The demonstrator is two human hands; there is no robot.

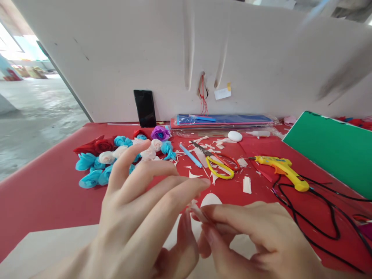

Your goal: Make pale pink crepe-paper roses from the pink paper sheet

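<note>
My right hand (pixel 247 232) pinches a small, pale pink rolled strip of paper (pixel 199 213) between thumb and fingertips. Beside it, my left hand (pixel 145 201) has its fingers stretched out and apart, with the thumb close against the strip's upper end. Whether that thumb presses on the strip I cannot tell. Below both hands lies a pale sheet of paper (pixel 58 244), and a white rounded cut-out (pixel 211 199) shows just behind the fingertips. Paper flowers in blue (pixel 90 179), pale pink (pixel 107 157), red (pixel 104 145) and purple (pixel 161 133) are gathered beyond my left hand.
Scissors with yellow and red handles (pixel 220 168) lie among paper scraps (pixel 247 185) on the red table (pixel 52 170). To the right are a yellow glue gun (pixel 283 168), its black cable (pixel 316 230) and a green board (pixel 331 151). A phone (pixel 145 108) leans on the white panel (pixel 116 58).
</note>
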